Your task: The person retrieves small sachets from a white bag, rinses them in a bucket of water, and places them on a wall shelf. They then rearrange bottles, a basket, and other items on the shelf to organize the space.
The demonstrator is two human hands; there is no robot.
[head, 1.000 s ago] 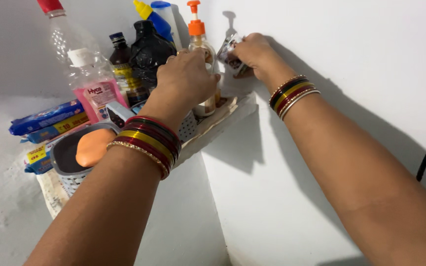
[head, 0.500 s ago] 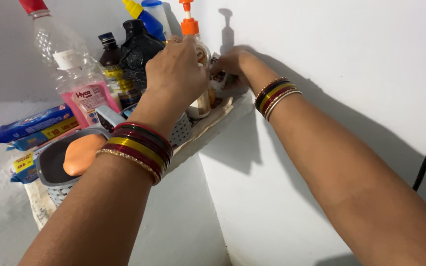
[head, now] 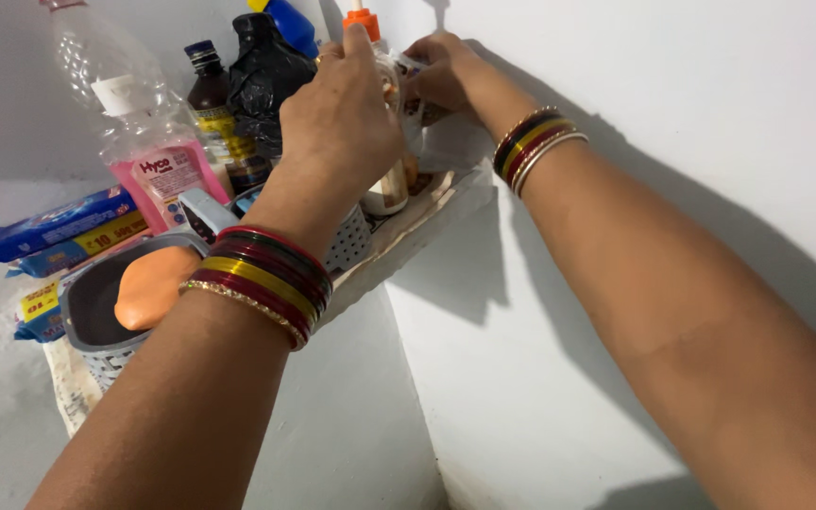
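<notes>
Standing upright on the corner shelf [head: 446, 203], the pump bottle [head: 391, 184] has its long axis vertical, with its orange pump head [head: 363, 19] pointing straight up toward the top edge of the view. The left hand [head: 342, 118] is clenched around the bottle's body from the near side, knuckles toward the camera, so most of the bottle is hidden behind it (only the base and the pump show). The left wrist carries a stack of red, gold and dark bangles [head: 262, 279], and the forearm rises steeply from the lower left.

Just right of that grip, the right hand [head: 441, 71] pinches a small crinkled sachet [head: 411, 85] against the bottle's far side, close to the wall; the fingers are closed on it. Its forearm stretches in from the lower right, wrist bent slightly inward.

Left of the grip stand a black bag-wrapped bottle [head: 266, 71], a dark brown bottle [head: 210, 99] and a clear bottle of pink liquid [head: 158, 156]. Below the left wrist sits a grey basket [head: 92, 331] holding an orange soap bar [head: 153, 283].

Compared with half a second ago, both hands sit higher in the view, and the right hand, then low beside the bottle's base, has come up near the pump.
</notes>
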